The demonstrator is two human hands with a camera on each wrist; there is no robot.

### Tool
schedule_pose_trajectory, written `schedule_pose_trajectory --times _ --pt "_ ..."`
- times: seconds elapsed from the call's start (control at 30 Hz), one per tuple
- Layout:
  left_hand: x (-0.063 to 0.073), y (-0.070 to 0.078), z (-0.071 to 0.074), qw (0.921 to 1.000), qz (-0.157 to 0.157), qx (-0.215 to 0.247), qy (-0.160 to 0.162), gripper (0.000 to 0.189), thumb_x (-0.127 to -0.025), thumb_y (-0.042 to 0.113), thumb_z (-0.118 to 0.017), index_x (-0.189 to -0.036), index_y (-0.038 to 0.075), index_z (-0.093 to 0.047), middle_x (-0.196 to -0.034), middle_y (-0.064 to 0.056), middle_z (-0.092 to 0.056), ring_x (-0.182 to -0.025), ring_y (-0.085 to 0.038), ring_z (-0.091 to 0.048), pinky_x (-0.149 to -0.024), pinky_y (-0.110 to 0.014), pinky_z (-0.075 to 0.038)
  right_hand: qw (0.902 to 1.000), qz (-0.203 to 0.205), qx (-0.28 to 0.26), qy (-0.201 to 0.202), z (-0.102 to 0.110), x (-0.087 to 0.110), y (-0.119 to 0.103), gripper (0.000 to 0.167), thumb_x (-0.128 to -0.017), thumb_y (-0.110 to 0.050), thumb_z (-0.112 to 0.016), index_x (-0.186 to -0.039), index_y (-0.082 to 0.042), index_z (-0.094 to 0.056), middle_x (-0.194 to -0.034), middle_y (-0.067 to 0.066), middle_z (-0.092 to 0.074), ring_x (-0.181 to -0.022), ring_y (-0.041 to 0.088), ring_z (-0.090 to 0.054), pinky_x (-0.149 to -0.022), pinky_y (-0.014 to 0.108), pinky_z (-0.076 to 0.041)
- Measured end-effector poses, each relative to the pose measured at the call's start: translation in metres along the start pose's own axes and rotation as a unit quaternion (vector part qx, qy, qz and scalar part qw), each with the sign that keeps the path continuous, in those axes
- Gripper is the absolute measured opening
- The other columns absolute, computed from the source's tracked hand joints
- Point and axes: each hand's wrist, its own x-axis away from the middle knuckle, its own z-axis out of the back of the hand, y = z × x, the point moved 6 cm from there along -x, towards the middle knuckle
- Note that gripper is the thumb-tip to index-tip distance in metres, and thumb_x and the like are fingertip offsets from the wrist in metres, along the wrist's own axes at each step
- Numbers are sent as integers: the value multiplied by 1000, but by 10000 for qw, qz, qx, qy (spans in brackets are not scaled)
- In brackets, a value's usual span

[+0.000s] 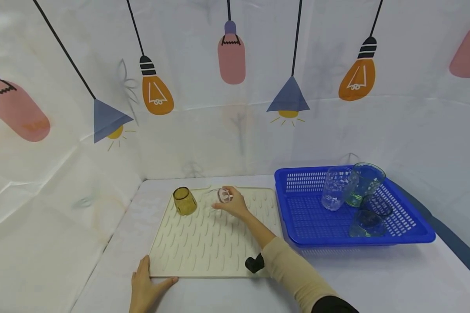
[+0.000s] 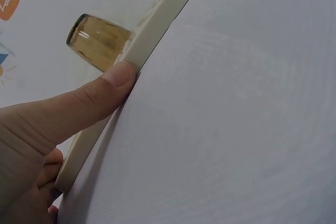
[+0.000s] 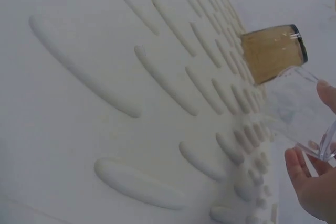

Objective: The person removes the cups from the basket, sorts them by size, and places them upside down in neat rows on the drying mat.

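My right hand point(image 1: 235, 206) grips a clear glass point(image 3: 294, 109) by its upper end, thumb on one side and fingers on the other, over the far part of a cream ridged drying mat point(image 1: 203, 261). Whether the glass touches the mat I cannot tell. Just left of it, an amber glass point(image 1: 185, 201) stands on the mat near the far left corner. At the near left corner, my left hand point(image 1: 146, 289) rests with its thumb point(image 2: 113, 85) along the front edge and its fingers along the left side.
To the right sits a blue plastic basket point(image 1: 297, 237) with perforated walls. Inside are a clear glass point(image 1: 334, 191), a green-tinted glass point(image 1: 366, 180) and darker see-through glassware point(image 1: 368, 224). A white sheet printed with lamps point(image 1: 231, 143) hangs behind the white table point(image 1: 227, 298).
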Motion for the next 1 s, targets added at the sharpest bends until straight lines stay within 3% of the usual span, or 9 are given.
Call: schedule_pose_trajectory --times 0.23,0.53,1.0 --pt "-1 -1 -1 9998 104 23 -169 114 -63 30 -86 -136 -24 -17 -139 -44 -22 -129 -56 -21 -105 -68 -11 9980 222 521 -276 -13 -6 -10 71 -75 -23 -79 -135 -4 -46 -131 17 -52 -110 33 -55 -87 42 -51" --pt "-2 -2 -2 9993 233 62 -297 114 -64 30 -85 -136 -24 -16 -140 -44 -19 -130 -56 -19 -107 -67 -9 9910 531 1084 -578 -29 -14 -20 72 -75 -25 -79 -135 -1 -45 -126 17 -56 -114 32 -55 -88 43 -51" --pt "-2 -4 -3 9989 340 28 -322 114 -64 31 -85 -137 -23 -15 -141 -44 -19 -131 -56 -18 -108 -66 -7 9791 535 1679 -1017 -42 -15 -23 73 -80 -26 -75 -141 -5 -40 -129 17 -53 -119 33 -50 -98 47 -44"
